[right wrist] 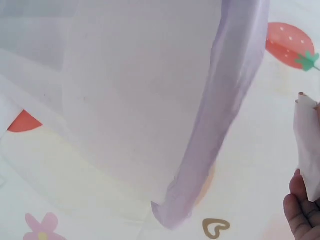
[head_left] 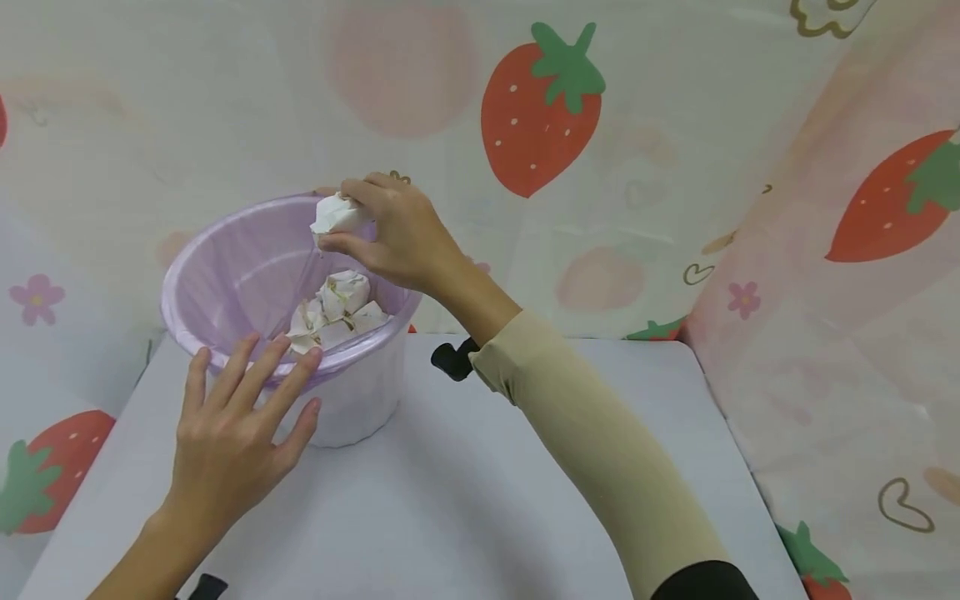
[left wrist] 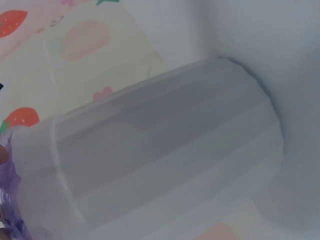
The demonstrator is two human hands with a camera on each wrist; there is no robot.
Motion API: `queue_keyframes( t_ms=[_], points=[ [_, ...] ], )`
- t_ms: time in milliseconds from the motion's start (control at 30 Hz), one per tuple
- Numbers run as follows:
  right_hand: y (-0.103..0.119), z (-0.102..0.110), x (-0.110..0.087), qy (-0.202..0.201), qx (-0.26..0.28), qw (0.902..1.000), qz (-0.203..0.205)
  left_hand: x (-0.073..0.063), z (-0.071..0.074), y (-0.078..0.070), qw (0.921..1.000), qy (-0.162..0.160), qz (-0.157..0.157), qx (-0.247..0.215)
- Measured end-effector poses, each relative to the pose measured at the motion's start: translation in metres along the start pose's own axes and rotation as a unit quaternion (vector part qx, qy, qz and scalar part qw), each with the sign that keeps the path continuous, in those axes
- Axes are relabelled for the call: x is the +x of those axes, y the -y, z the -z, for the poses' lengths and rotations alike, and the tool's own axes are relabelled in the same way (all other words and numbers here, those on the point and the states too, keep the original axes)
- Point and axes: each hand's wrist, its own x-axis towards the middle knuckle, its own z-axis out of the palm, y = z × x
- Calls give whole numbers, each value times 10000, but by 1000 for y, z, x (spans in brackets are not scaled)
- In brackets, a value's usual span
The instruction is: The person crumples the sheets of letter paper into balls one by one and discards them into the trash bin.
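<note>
A whitish translucent bin (head_left: 352,408) stands on the white table, lined with a purple plastic bag (head_left: 225,275) folded over its rim. Several crumpled white papers (head_left: 345,293) lie inside it. Above the bin's right side, my right hand (head_left: 405,229) grips a crumpled white paper (head_left: 335,215) between thumb and fingers. In the right wrist view that paper (right wrist: 307,145) and part of the hand show at the right edge. With fingers spread and fairly straight, my left hand (head_left: 232,429) touches the near rim. The left wrist view mostly shows the bin's side wall (left wrist: 165,150).
The white table (head_left: 510,467) extends to the right and in front of the bin. A cloth backdrop (head_left: 660,183) printed with strawberries rises behind the table and along its sides. A black wrist-camera piece (head_left: 452,362) sits by my right cuff.
</note>
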Motion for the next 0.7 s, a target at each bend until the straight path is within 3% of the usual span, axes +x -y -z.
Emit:
queue_keyframes(
  t_ms=[100,300,533,700],
  points=[
    [1,0,1,352,-133,9989,-262,1,-1,-2,10000,18,-26,-45],
    [-7,2,-6,611,-182,9973,-358,3,-1,-5,10000,24,-17,-64],
    [-14,5,-12,1310,-1054,9849,-424,3,0,-5,10000,16,-31,-29],
    [-18,7,-16,1444,-1187,9815,-414,2,-1,-4,10000,0,-33,-23]
  ],
)
